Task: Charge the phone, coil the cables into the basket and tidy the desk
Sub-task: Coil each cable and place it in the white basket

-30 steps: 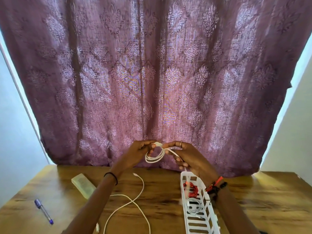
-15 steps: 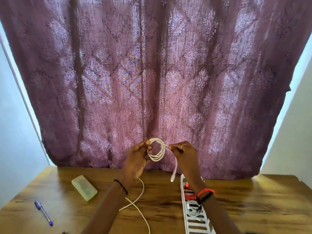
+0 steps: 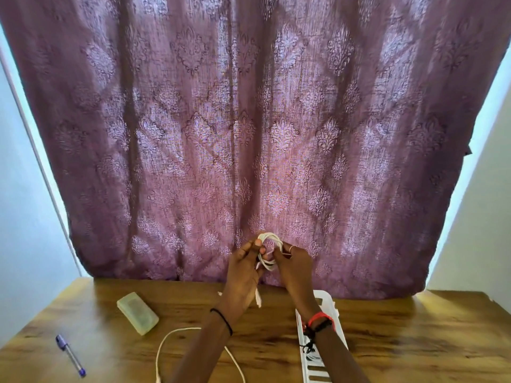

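The left hand [image 3: 243, 265] and right hand [image 3: 294, 262] both pinched a small coil of white cable [image 3: 269, 251], raised above the brown wooden worktop [image 3: 401, 341], near a white slotted plastic basket [image 3: 333, 308].

A heavy mauve curtain [image 3: 249, 134], woven with a damask medallion pattern and backlit so it glows pink in the middle, fills the view from nine round through twelve to three o'clock. Pale blue wall [image 3: 22, 217] shows at nine, pale wall [image 3: 481, 217] again at three. A thin light rod [image 3: 36, 150] slants along the curtain's edge at ten. At seven o'clock sits a pale green oblong case [image 3: 137, 312]; farther out toward eight lies a blue-capped pen [image 3: 70, 356], set aslant.
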The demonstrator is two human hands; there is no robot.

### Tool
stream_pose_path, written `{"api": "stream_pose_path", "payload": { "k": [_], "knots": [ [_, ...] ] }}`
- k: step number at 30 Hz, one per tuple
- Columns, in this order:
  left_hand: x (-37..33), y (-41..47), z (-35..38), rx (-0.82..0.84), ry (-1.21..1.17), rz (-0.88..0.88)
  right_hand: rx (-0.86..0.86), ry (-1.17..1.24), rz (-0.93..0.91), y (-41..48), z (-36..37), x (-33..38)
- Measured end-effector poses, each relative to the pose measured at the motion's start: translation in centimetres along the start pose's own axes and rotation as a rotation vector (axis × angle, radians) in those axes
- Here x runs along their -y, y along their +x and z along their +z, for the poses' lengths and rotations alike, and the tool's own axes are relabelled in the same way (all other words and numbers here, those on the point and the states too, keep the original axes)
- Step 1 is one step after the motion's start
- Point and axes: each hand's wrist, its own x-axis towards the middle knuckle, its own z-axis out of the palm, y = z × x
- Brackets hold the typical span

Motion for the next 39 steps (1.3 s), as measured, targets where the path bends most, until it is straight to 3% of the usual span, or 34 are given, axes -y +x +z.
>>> {"api": "stream_pose_path", "payload": {
  "k": [8,18,26,32,35,39],
  "knots": [
    [1.2,-0.4,-2.1,0.184,0.337,-0.041,0.001,0.005,0.012,-1.0,-0.5,-1.1],
    [3.5,0.6,-5.1,0.01,0.671,0.143,0.061,0.186,0.215,-2.4,-0.7,-0.8],
    [5.1,2.6,-7.0,0.013,0.775,0.243,0.211,0.535,0.392,-1.6,-2.5,0.4],
    [4.8,2.9,-5.8,0.005,0.86,0.291,0.456,0.733,0.514,-0.5,-2.7,0.5],
    [4.9,3.2,-5.4,0.033,0.857,0.276,0.418,0.679,0.509,-0.4,-2.7,0.3],
    [4.5,3.3,-5.3,-0.009,0.855,0.288,0.365,0.497,0.34,-1.2,-3.2,0.2]
  ]
}}
